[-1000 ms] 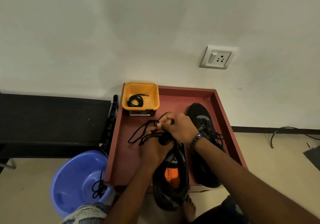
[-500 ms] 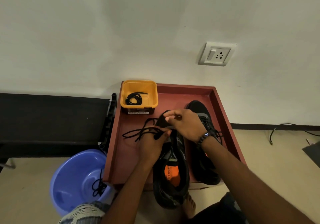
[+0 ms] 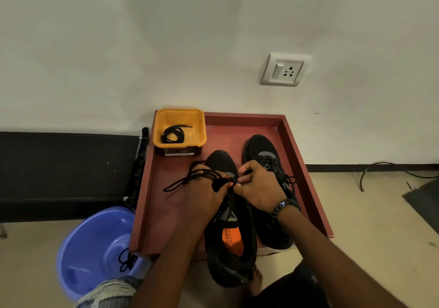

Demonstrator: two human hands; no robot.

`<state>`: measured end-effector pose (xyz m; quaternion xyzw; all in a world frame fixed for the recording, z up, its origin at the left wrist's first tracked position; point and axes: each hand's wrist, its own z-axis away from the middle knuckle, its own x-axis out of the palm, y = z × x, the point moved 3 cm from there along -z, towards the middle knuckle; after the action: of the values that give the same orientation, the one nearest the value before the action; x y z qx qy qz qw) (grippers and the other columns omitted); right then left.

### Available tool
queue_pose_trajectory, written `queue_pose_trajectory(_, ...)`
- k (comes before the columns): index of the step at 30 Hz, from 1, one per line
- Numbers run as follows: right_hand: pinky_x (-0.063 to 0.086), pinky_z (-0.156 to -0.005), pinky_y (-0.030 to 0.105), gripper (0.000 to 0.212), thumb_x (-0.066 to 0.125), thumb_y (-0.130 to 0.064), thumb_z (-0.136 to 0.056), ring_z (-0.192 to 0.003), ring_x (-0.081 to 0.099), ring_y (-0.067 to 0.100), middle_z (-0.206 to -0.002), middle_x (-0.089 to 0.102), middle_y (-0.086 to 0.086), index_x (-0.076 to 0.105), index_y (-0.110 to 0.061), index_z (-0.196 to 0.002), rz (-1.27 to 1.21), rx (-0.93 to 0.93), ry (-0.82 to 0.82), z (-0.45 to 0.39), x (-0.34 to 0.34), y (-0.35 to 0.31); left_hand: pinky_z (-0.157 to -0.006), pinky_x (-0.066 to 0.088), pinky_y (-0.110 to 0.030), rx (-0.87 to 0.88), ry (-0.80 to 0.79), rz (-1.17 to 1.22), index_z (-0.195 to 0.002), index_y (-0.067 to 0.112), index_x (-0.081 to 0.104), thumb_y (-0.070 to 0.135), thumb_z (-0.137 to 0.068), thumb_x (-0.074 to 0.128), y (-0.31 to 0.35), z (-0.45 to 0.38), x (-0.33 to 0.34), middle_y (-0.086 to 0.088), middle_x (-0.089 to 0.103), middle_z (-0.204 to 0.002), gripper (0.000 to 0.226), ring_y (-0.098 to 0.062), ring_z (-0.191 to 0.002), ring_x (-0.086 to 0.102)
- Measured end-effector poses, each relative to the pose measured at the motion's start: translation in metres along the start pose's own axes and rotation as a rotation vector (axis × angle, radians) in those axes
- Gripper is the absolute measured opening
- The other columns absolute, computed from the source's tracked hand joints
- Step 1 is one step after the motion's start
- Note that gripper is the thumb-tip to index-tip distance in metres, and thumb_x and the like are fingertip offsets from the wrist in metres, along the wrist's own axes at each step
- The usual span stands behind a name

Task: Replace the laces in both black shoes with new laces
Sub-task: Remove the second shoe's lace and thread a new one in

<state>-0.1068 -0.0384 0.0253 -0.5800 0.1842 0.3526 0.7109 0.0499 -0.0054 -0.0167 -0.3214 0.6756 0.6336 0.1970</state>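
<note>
A black lace (image 3: 190, 177) is pinched by the fingers of the left hand (image 3: 206, 194) and the right hand (image 3: 259, 188) over the near shoe (image 3: 229, 243). The second shoe (image 3: 263, 150) is seen just beyond the right fingers, in the red tray (image 3: 164, 212).

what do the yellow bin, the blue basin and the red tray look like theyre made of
Yellow bin: likely moulded plastic, smooth with rounded corners.
Blue basin: likely plastic too, glossy, with soft highlights on its curved wall.
Red tray: unclear, perhaps painted wood or board; matte, flat, square-edged walls.
</note>
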Motion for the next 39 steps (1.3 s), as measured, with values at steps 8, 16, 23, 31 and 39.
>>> queue_pose_trajectory(8, 0.056, -0.072, 0.017, 0.024, 0.074, -0.016, -0.083, -0.074, 0.067, 0.003, -0.077, 0.071, -0.006, 0.062, -0.026, -0.101, -0.078, -0.058, 0.067, 0.002, 0.002, 0.008, -0.08, 0.039, -0.021, 0.012, 0.047, -0.205, -0.109, 0.019, 0.069, 0.037, -0.093, 0.061, 0.017, 0.004, -0.001, -0.001, 0.058, -0.115, 0.025, -0.015, -0.1, 0.056)
queue_pose_trajectory(16, 0.059, -0.071, 0.025, 0.023, 0.071, -0.01, -0.082, -0.071, 0.068, 0.007, -0.074, 0.071, -0.004, 0.063, -0.021, -0.101, -0.133, -0.023, 0.128, 0.003, 0.002, 0.01, -0.081, 0.048, -0.019, -0.111, 0.136, 0.134, -0.097, 0.016, 0.069, 0.022, -0.095, 0.063, 0.015, 0.0, -0.019, 0.003, 0.065, -0.1, 0.009, -0.006, -0.089, 0.061)
queue_pose_trajectory(23, 0.05, -0.076, 0.012, 0.027, 0.072, -0.023, -0.086, -0.081, 0.063, 0.002, -0.094, 0.065, -0.008, 0.063, -0.023, -0.112, -0.072, -0.086, 0.055, 0.003, 0.01, 0.001, -0.064, 0.054, -0.02, -0.508, 0.173, 0.844, -0.101, 0.015, 0.071, 0.032, -0.092, 0.068, -0.01, 0.005, -0.028, -0.003, 0.073, -0.089, 0.019, -0.009, -0.074, 0.069)
queue_pose_trajectory(31, 0.052, -0.079, 0.032, 0.009, 0.068, -0.029, -0.089, -0.089, 0.061, 0.012, -0.097, 0.065, -0.005, 0.071, -0.026, -0.096, 0.307, -0.304, -0.076, -0.013, 0.024, -0.033, -0.081, 0.056, -0.02, -0.196, -0.068, 0.782, -0.124, 0.022, 0.066, 0.033, -0.085, 0.073, 0.007, 0.001, -0.036, 0.003, 0.075, -0.104, 0.041, -0.006, -0.097, 0.07)
queue_pose_trajectory(39, 0.057, -0.065, 0.028, 0.011, 0.057, -0.017, -0.099, -0.067, 0.061, 0.011, -0.076, 0.06, 0.002, 0.062, -0.012, -0.091, -0.697, 0.149, 0.056, -0.02, -0.008, -0.017, -0.073, 0.052, -0.026, -0.389, 0.011, 0.499, -0.11, 0.016, 0.071, 0.02, -0.101, 0.053, -0.024, -0.002, -0.028, 0.005, 0.067, -0.084, 0.02, -0.008, -0.076, 0.064)
